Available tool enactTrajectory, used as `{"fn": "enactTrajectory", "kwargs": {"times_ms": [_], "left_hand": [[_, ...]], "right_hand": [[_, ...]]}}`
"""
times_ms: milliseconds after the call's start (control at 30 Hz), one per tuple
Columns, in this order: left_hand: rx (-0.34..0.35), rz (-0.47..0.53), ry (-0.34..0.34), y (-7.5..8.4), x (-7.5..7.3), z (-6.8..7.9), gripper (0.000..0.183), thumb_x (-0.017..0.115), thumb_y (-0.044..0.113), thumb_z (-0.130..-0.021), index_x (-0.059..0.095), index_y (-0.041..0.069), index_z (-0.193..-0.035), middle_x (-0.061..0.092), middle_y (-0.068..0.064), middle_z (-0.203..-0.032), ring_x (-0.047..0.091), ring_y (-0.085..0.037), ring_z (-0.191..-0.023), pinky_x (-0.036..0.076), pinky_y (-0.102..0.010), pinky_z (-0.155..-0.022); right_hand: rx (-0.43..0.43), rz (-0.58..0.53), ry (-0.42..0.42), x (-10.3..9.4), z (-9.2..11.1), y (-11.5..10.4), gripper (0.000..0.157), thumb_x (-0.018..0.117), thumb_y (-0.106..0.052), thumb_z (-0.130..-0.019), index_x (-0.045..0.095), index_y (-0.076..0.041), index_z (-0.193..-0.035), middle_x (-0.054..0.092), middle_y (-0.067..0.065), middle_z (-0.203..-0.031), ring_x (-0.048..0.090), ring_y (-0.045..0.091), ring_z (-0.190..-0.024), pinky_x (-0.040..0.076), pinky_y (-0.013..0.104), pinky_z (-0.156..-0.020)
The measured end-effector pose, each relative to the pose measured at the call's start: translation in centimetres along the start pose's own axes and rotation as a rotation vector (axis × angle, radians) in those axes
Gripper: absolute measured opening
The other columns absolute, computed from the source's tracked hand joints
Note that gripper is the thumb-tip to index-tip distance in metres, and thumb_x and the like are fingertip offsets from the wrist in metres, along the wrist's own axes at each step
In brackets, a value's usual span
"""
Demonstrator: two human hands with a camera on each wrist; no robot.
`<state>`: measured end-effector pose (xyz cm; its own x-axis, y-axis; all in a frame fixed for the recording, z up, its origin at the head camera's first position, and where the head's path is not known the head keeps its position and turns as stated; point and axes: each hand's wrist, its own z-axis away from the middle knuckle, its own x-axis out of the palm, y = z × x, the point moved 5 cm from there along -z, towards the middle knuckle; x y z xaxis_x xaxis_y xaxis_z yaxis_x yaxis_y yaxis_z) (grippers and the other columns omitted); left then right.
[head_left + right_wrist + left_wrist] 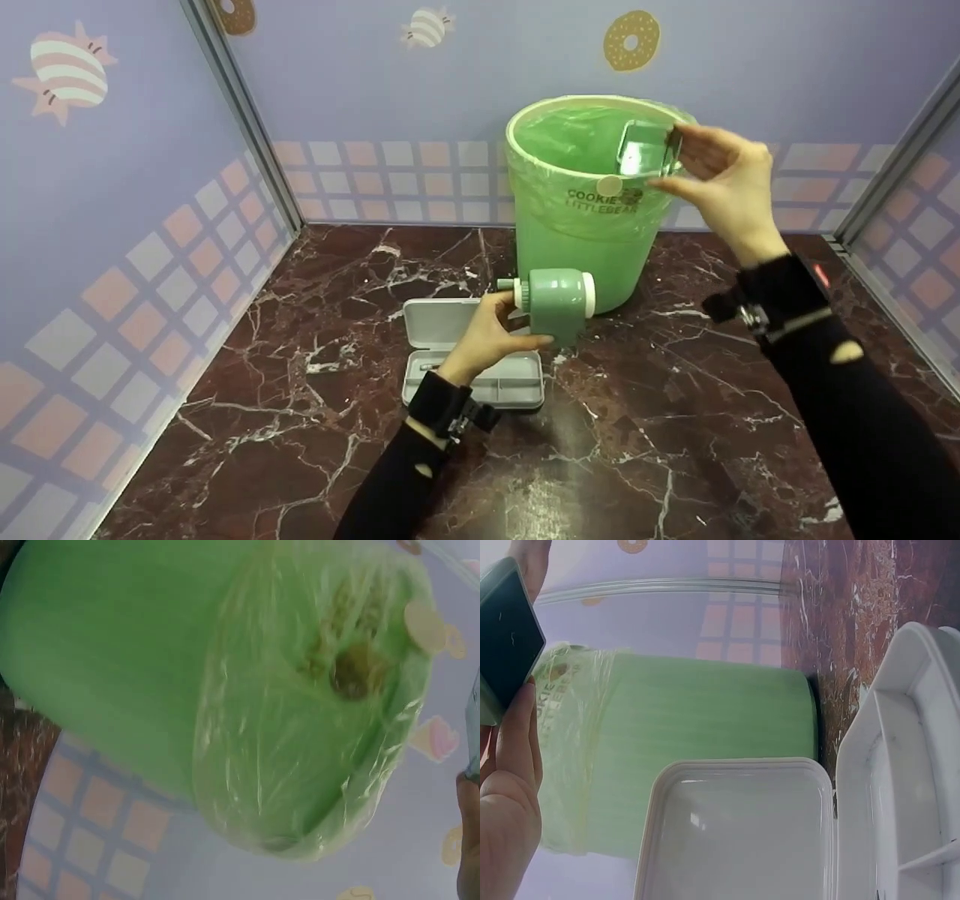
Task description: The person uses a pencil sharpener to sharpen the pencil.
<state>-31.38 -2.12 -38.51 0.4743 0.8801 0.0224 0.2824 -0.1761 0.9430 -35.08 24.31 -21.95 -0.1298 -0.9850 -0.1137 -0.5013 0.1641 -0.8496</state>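
Note:
In the head view my left hand [491, 334] grips a green crank pencil sharpener [556, 300] above the table, in front of the bin. The left wrist view shows the sharpener's dark underside [508, 634], with fingers along its edge. My right hand [739, 184] pinches a clear plastic shavings tray [634, 157] by one end, between thumb and fingers. The tray is tilted and overlaps the mouth of the green bin [585, 251] at its right side. Only a sliver of the tray [474, 727] and part of the thumb show in the right wrist view.
A clear bag lines the bin, folded over its pale rim [551, 169]. Below my left hand lies an opened grey pencil case [441, 322], divided into compartments, with a small slim item inside. Patterned walls [420, 82] enclose the dark red marbled table [300, 420].

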Motion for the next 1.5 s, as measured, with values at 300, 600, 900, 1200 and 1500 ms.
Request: {"fn": "enactTrajectory", "kwargs": {"times_ms": [300,600,900,1200,1500], "left_hand": [[0.008,0.014,0.026,0.1,-0.5,0.0,0.061,0.079,-0.003,-0.069,0.054,-0.013,-0.125,0.063,-0.023,-0.123,0.064,-0.022,-0.109,0.05,-0.043,-0.102],[0.016,0.005,0.026,0.0,-0.5,0.1,0.061,0.078,-0.004,-0.069,0.054,-0.013,-0.124,0.063,-0.022,-0.122,0.064,-0.019,-0.108,0.051,-0.041,-0.1],[-0.015,0.004,0.001,-0.6,0.3,0.0,0.059,0.075,-0.01,-0.069,0.055,-0.013,-0.124,0.065,-0.022,-0.12,0.066,-0.024,-0.108,0.052,-0.042,-0.1],[0.011,-0.046,-0.042,-0.1,1.6,0.1,0.06,0.076,-0.011,-0.069,0.054,-0.013,-0.125,0.061,-0.026,-0.124,0.066,-0.023,-0.11,0.051,-0.04,-0.101],[0.008,-0.023,-0.063,-0.4,2.3,0.2,0.061,0.077,-0.01,-0.068,0.055,-0.011,-0.125,0.062,-0.025,-0.123,0.067,-0.022,-0.107,0.052,-0.039,-0.099]], "right_hand": [[0.034,-0.039,-0.12,-0.3,7.8,4.0,0.062,0.081,0.0,-0.074,0.056,0.004,-0.131,0.068,0.013,-0.123,0.07,0.013,-0.107,0.052,0.023,-0.092],[0.123,0.083,-0.216,1.4,13.0,8.1,0.064,0.081,0.004,-0.071,0.057,0.006,-0.13,0.063,0.023,-0.126,0.068,0.002,-0.104,0.053,0.021,-0.09],[0.133,0.076,-0.283,3.7,14.0,8.1,0.065,0.084,0.002,-0.068,0.059,0.006,-0.128,0.063,0.023,-0.13,0.065,0.0,-0.109,0.049,0.018,-0.095],[0.178,0.04,-0.301,5.0,14.6,8.0,0.067,0.085,0.003,-0.066,0.058,0.009,-0.127,0.063,0.025,-0.128,0.068,0.005,-0.106,0.052,0.023,-0.093],[0.144,-0.011,-0.314,5.8,14.9,7.6,0.06,0.082,0.013,-0.064,0.06,0.013,-0.12,0.066,0.029,-0.119,0.071,0.007,-0.099,0.055,0.027,-0.089]]}}
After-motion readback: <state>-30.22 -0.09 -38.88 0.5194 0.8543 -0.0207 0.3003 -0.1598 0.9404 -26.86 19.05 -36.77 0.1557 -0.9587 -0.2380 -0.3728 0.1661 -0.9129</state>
